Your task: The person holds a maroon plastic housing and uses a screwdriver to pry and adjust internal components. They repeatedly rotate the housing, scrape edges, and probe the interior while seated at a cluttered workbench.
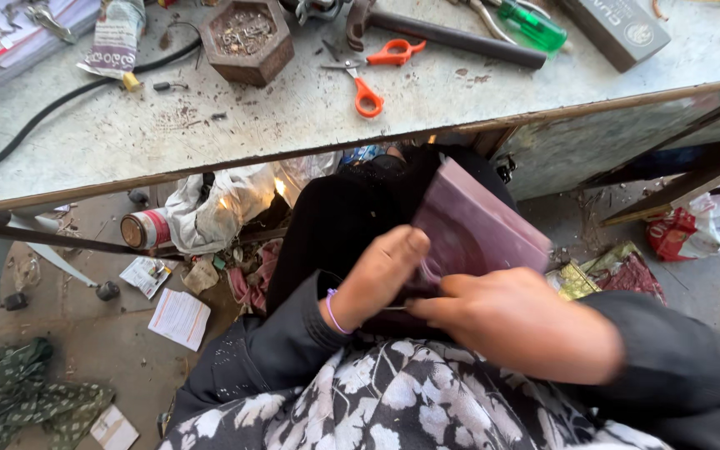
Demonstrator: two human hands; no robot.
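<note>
Purple pouch (477, 229) pinched by curled fingers of left hand (377, 275) and right hand (518, 321), long axis tilting up-left

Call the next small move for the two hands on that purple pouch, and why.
Probably part the pouch's near edge a little with the fingertips. Both hands already pinch it: the left hand has its thumb on the purple pouch, the right hand grips its lower edge. The pouch sits tilted over the lap, below the workbench; whether it is open cannot be seen.
</note>
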